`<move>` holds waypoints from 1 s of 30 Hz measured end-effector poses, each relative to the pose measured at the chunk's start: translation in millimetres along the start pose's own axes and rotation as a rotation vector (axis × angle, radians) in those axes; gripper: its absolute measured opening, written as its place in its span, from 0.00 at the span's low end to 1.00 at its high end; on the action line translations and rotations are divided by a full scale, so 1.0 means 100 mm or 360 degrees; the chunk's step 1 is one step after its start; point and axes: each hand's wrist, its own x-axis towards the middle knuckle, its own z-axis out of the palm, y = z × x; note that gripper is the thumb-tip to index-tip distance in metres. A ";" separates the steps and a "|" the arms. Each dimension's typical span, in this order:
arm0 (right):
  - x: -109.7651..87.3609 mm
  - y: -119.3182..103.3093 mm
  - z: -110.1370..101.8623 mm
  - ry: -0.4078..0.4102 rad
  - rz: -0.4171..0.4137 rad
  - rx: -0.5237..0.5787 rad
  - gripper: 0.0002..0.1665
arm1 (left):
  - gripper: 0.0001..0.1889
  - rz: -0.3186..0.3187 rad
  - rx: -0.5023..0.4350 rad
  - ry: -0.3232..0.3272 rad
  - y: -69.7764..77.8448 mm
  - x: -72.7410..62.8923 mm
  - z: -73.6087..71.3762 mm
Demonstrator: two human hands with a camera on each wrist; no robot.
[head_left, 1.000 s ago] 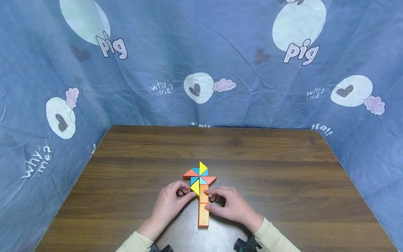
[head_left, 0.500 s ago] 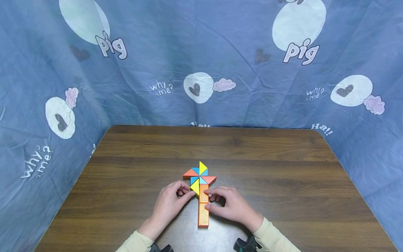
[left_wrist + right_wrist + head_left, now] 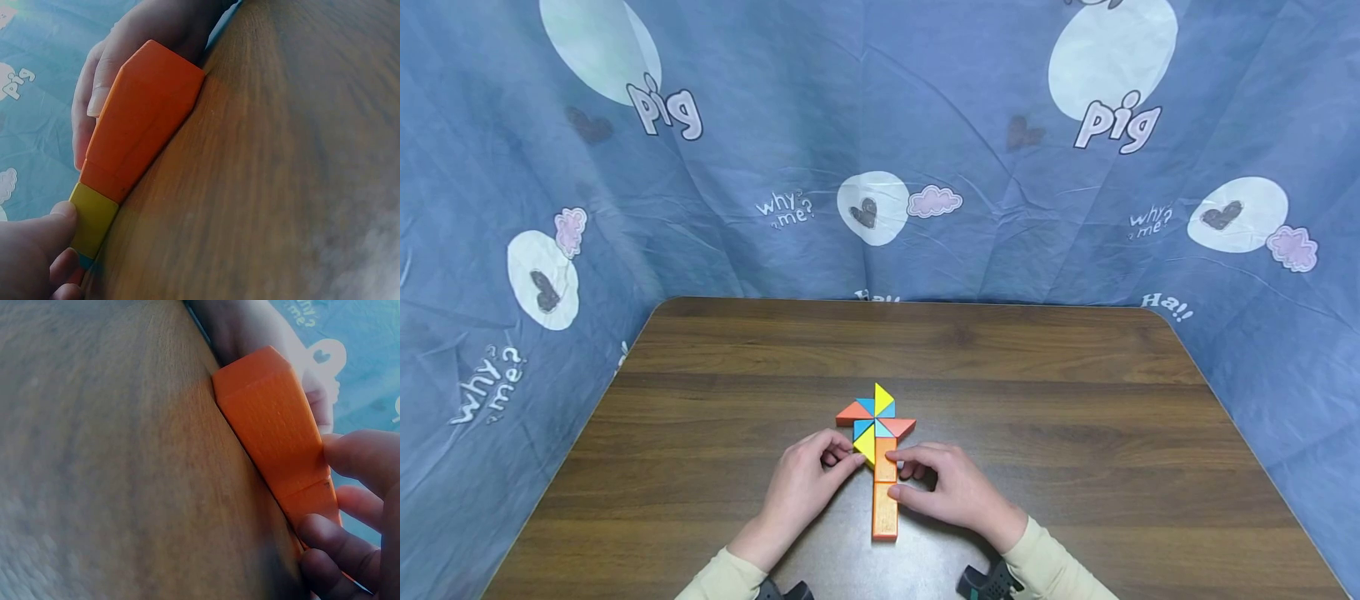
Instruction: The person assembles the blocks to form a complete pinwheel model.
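Observation:
In the head view, several blue, orange-red and yellow triangular blocks lie as a pinwheel, with two rectangular orange blocks end to end below it like a stem. My left hand (image 3: 808, 471) has its thumb and index finger at the lower yellow triangular block (image 3: 866, 444), around its outer corner. In the left wrist view the thumb rests on this block's edge. My right hand (image 3: 951, 487) touches the stem from the right. Its index fingertip lies on the upper orange block (image 3: 885, 471), its thumb on the lower orange block (image 3: 884, 521). Its other fingers bend beside the stem (image 3: 275, 431).
The blocks lie near the front middle of a brown wooden table (image 3: 1037, 375). A blue printed cloth (image 3: 925, 100) hangs behind the table and along its sides. Dark wrist devices (image 3: 988, 581) show under the sleeves at the bottom edge.

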 end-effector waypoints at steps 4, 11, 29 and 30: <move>0.00 0.00 0.00 0.0005 -0.0009 0.0002 0.20 | 0.11 -0.0001 -0.0004 -0.0001 0.00 0.00 0.00; 0.00 0.00 0.00 0.0001 -0.0004 0.0001 0.21 | 0.10 -0.0005 0.0001 -0.0006 0.00 0.00 0.00; 0.01 0.01 -0.01 -0.0031 0.0037 -0.0029 0.22 | 0.10 -0.0028 0.0026 -0.0021 0.01 0.01 0.00; 0.01 0.01 -0.01 -0.0032 0.0038 -0.0029 0.22 | 0.10 -0.0030 0.0030 -0.0024 0.01 0.01 0.00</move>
